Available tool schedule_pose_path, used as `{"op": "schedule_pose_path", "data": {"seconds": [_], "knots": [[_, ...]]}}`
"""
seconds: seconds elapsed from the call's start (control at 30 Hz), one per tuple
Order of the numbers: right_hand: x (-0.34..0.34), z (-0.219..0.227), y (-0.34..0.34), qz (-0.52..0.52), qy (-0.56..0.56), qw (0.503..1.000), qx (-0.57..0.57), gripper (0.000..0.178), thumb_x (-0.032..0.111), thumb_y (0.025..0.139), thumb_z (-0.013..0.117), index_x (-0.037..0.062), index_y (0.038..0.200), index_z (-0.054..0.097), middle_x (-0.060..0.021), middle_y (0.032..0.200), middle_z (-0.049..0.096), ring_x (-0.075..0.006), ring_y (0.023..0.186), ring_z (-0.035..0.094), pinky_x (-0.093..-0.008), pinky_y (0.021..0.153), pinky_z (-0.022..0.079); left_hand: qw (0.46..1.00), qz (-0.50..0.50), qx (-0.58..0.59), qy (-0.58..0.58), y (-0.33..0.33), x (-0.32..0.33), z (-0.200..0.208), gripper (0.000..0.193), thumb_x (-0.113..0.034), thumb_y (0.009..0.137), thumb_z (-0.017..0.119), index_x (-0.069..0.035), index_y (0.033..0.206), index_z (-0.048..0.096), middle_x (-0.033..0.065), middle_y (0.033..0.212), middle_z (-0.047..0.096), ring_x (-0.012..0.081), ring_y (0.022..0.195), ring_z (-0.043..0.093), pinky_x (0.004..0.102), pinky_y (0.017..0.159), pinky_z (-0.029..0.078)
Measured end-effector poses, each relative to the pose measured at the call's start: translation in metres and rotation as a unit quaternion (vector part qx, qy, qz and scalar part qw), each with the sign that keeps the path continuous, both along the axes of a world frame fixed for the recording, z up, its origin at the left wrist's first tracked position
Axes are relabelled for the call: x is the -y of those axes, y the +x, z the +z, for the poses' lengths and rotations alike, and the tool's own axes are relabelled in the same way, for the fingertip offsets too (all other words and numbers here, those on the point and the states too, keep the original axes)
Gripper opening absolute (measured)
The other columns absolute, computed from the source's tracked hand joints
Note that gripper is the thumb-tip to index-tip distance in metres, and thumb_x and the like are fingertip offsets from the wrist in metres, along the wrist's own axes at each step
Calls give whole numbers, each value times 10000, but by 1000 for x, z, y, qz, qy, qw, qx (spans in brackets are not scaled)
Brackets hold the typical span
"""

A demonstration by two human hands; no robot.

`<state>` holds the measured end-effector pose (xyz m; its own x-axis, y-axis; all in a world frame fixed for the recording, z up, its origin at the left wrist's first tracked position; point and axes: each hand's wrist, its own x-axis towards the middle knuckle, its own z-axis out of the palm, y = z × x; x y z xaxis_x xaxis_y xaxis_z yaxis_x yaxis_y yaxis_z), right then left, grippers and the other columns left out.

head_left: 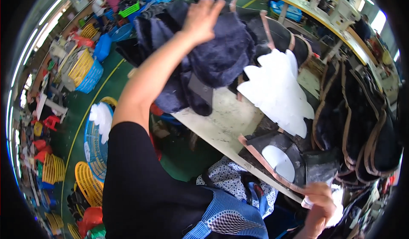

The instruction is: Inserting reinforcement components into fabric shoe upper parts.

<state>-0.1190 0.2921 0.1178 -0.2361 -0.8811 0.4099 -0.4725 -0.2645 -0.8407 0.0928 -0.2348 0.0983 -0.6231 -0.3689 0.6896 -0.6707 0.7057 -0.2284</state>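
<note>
From where I stand, the left hand [202,19] stretches across the heap of dark plush pieces [226,53] at the table's far left, fingers bent over the top, perhaps to grip or steady it, though I can't tell which. The right hand [319,201] curls in at the near edge, by one end of a tan-edged dark panel [266,164] and a white bundle [336,207], its exact hold unclear. Bare tabletop [221,111] leaves some room between heap and panel, while the white scalloped sheet [277,92] and the hanging dark pieces [332,115] crowd the right.
</note>
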Motion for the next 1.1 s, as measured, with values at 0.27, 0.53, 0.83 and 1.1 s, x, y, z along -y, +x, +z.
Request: {"op": "schedule_pose_path", "data": {"seconds": [0.27, 0.53, 0.83, 1.1], "knots": [[118, 48, 75, 607, -46, 641, 467, 830, 682, 1048, 332, -42, 1122, 730, -381, 1276, 571, -457, 1173, 569, -575, 1007, 441, 989, -48, 73, -123, 76, 20, 22, 309, -7, 756, 692, -27, 1056, 623, 111, 1112, 622, 318, 1159, 602, 419, 1033, 477], [146, 50, 85, 630, -30, 641, 437, 432, 341, 984, 532, -28, 1150, 684, -299, 1318, 566, -417, 1226, 550, -527, 1036, 430, 969, -131, 159, 139, 130, -91, -10, 234, 26, 668, 704, -2, 872, 593, 145, 1174, 688, 356, 1191, 628, 442, 973, 523], [157, 51, 83, -10, -164, 902, -400, 817, 167, 647, 851, -43, 1380, 557, -221, 1263, 646, -398, 1188, 624, -499, 980, 489, 865, -327, 139, 354, 87, -277, 96, 199, 1, 859, 602, -35, 1025, 497, 101, 790, 668, 322, 661, 714, 405, 527, 546], [-4, 50, -27, -77, 220, 972, 25, 501, 351, 663, 980, 37, 795, 613, 20, 710, 571, -71, 656, 505, -243, 609, 360, 703, -394, 151, 573, 78, -256, 41, 234, -142, 889, 777, -37, 1087, 708, 113, 845, 755, 264, 701, 725, 380, 636, 544]]}}
